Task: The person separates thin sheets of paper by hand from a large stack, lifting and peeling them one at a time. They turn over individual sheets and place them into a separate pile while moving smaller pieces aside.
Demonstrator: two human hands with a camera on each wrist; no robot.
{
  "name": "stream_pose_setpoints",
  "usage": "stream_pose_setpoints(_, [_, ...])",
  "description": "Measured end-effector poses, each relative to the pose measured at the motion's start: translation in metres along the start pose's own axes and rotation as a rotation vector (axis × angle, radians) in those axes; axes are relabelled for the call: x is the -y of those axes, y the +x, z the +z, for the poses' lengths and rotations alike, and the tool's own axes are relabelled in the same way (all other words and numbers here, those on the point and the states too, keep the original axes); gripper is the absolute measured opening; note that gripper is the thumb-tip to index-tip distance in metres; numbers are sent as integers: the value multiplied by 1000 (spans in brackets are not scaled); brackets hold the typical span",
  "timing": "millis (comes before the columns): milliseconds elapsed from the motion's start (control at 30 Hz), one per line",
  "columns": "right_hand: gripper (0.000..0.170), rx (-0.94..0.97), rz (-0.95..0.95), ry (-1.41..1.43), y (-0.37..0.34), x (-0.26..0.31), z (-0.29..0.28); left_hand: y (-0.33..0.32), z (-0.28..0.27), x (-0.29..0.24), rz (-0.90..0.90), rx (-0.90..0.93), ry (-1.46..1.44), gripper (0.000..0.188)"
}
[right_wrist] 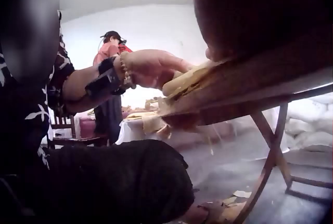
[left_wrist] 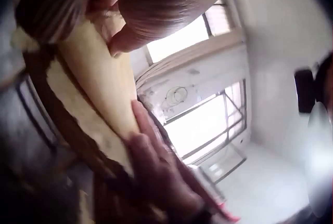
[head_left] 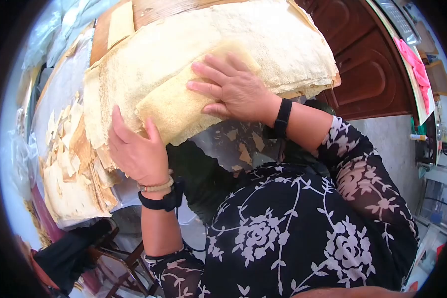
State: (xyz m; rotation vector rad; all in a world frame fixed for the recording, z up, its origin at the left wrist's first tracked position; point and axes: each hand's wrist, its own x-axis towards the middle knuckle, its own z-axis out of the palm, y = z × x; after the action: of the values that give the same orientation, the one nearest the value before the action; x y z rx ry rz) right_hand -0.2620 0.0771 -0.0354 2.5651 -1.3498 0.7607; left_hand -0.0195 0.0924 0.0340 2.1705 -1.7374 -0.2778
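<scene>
A folded pale yellow sheet (head_left: 171, 102), thin and rough-textured, lies along the near edge of a stack of similar sheets (head_left: 164, 54). My right hand (head_left: 236, 89) lies over the fold with fingers spread, pressing on its top. At the fold's left end is my left hand (head_left: 136, 151); its thumb touches the near side and its index finger points away along the stack's edge. In the left wrist view the fold looks like a smooth roll (left_wrist: 99, 73), with the right hand (left_wrist: 161, 177) at its far end. The left hand (right_wrist: 151, 68) cups the roll's end in the right wrist view.
Torn sheet pieces (head_left: 67, 134) and another stack (head_left: 69, 198) lie to the left. Wooden boards (head_left: 159, 10) show beneath the sheets. A dark red panelled door (head_left: 372, 64) stands right. A person (right_wrist: 108, 52) stands behind, near a wooden chair (right_wrist: 78, 135). Scraps (right_wrist: 239, 195) litter the floor.
</scene>
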Motion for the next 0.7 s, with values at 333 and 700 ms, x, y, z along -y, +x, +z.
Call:
stream_pose_setpoints(333, [42,-142,146,237,-15,7,-36,38,21,-32,747,-4,170,50])
stream_pose_setpoints(700, [42,-197,342,466,-32,-11,-47,65,9,-56,599,362,111,54])
